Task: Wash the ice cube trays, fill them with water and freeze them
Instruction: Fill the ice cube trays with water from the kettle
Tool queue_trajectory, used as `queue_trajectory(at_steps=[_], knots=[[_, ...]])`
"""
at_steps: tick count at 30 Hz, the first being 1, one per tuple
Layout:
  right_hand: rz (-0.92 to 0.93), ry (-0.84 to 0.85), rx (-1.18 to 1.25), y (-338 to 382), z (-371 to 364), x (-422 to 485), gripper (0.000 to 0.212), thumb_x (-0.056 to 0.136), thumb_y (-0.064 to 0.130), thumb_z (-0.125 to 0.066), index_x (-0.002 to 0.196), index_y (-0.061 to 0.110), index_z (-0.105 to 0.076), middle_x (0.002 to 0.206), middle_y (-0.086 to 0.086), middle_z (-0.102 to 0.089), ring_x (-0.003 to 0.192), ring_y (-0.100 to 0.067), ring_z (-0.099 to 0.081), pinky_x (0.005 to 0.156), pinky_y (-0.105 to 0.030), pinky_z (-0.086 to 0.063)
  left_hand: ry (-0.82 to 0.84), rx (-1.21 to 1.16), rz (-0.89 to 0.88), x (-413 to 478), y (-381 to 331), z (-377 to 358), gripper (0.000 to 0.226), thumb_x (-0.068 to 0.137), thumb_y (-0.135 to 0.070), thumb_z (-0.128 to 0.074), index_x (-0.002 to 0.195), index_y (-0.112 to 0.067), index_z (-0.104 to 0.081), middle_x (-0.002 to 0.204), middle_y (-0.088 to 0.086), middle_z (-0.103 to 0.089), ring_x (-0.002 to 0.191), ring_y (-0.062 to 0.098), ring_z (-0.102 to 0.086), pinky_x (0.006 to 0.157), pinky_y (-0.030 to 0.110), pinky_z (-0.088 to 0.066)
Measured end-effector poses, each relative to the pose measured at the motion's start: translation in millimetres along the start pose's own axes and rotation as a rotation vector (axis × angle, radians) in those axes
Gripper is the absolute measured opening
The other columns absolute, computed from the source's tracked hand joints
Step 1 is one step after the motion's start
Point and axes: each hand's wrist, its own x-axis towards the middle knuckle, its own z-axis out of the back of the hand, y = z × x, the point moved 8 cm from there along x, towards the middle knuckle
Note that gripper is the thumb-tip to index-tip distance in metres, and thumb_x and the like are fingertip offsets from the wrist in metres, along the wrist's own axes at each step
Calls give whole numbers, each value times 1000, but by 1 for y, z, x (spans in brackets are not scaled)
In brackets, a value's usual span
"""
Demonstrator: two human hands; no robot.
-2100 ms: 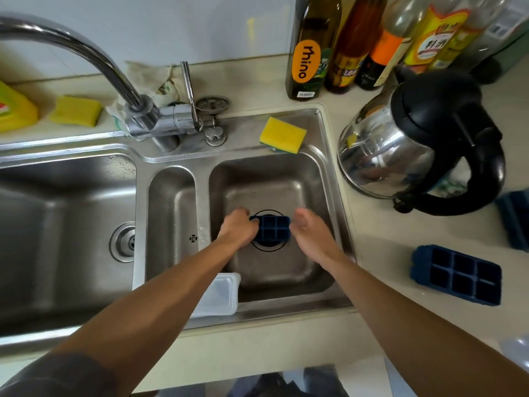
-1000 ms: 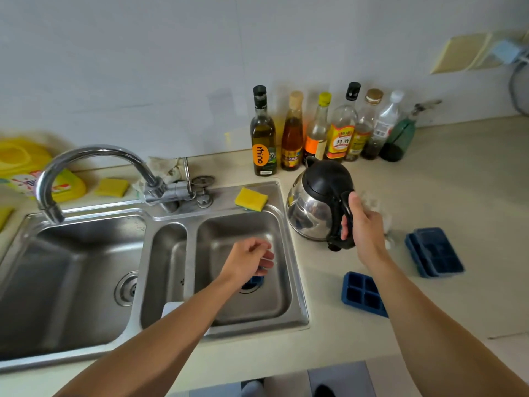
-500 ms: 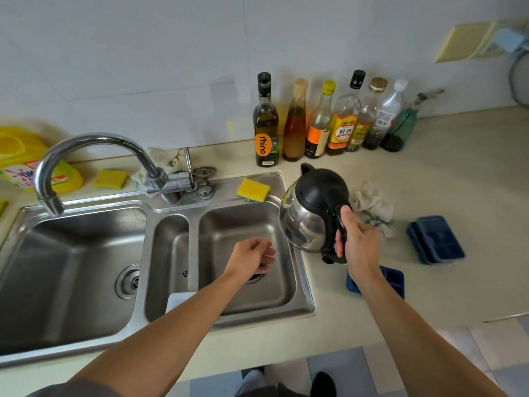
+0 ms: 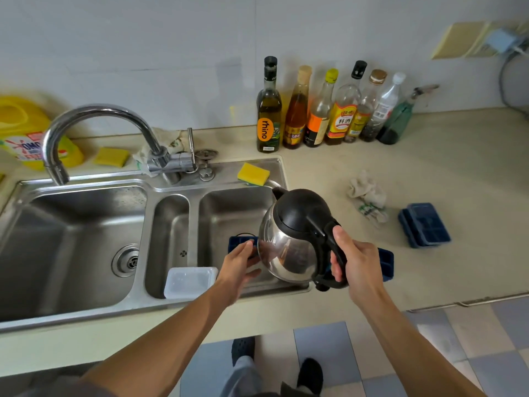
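A dark blue ice cube tray [image 4: 240, 242] lies on the bottom of the right sink basin [image 4: 229, 213], mostly hidden by the kettle and my left hand. My right hand [image 4: 355, 259] grips the black handle of a steel kettle [image 4: 292, 239] held over that basin's right rim. My left hand [image 4: 239, 266] has its fingers loosely extended, touching the kettle's lower left side, just over the tray. A second blue tray [image 4: 386, 263] lies on the counter behind my right hand. Two more stacked trays [image 4: 425, 224] sit further right on the counter.
A curved tap [image 4: 94, 121] points over the large left basin [image 4: 71, 239]. A white plastic lid [image 4: 189, 282] leans in the narrow middle basin. A yellow sponge [image 4: 253, 173] sits on the sink rim. Several bottles [image 4: 323, 110] line the wall; a crumpled cloth [image 4: 367, 199] lies on the counter.
My right hand lifted the kettle off the counter and carried it left over the right basin. My left hand rose from the tray to the kettle's side.
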Motion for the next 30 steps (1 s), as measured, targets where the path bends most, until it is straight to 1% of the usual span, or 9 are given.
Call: queue_trajectory(at_steps=[2,4,6,8,10,16,20,24,30], knots=[[2,26,-31,-1,-1,-6,66,75,75,-64,49,14,-57,48,-11,-49,42,-23,-44,47,-31,-41,21,-7,-9,-7,6,0,29,105,-34,-49,121,-19,-68,113,7,-75,113,28,-67,92,44,-56],[-2,54,-65,-2,-2,-10,68,74,77,-64,50,14,-58,47,-11,-49,42,-23,-44,48,-31,-42,28,-19,-17,-14,11,1,30,105,-35,-48,111,-18,-72,114,11,-73,112,31,-67,83,40,-58],[-3,81,-94,-2,-5,-13,67,73,78,-64,50,15,-59,47,-8,-51,41,-20,-45,46,-29,-42,22,-56,-8,-20,16,3,30,105,-34,-49,106,-19,-74,117,15,-71,113,35,-65,83,42,-59],[3,112,-114,0,-10,-16,66,73,77,-64,50,15,-61,49,-6,-53,40,-18,-45,44,-27,-41,19,-95,1,-26,21,5,29,106,-32,-48,121,-21,-70,124,16,-67,117,37,-62,88,47,-58],[10,136,-120,3,-14,-18,65,74,75,-64,50,15,-62,50,-6,-54,39,-17,-45,42,-26,-41,25,-116,4,-30,23,8,33,107,-31,-46,133,-18,-62,128,17,-64,118,37,-62,86,45,-59],[24,184,-156,11,-25,-22,63,74,74,-62,50,16,-61,48,-5,-53,39,-17,-45,42,-25,-40,35,-133,8,-36,25,13,36,108,-33,-42,124,-12,-66,123,18,-68,115,35,-63,85,43,-57],[17,195,-195,15,-31,-20,64,73,75,-62,49,15,-59,47,-6,-50,39,-18,-44,41,-25,-38,54,-124,8,-34,29,13,39,108,-35,-40,117,-7,-65,121,19,-69,114,37,-64,96,50,-56],[6,199,-202,17,-36,-18,64,72,74,-63,48,15,-59,46,-5,-50,38,-17,-43,41,-24,-37,57,-137,44,-31,31,14,45,107,-44,-39,126,-12,-64,123,15,-69,117,34,-64,105,53,-49],[-10,206,-198,19,-43,-16,60,71,72,-64,47,18,-60,47,-2,-53,37,-16,-45,40,-22,-38,69,-160,82,-27,34,16,48,106,-47,-38,130,-13,-63,128,14,-67,120,33,-62,107,52,-48]])
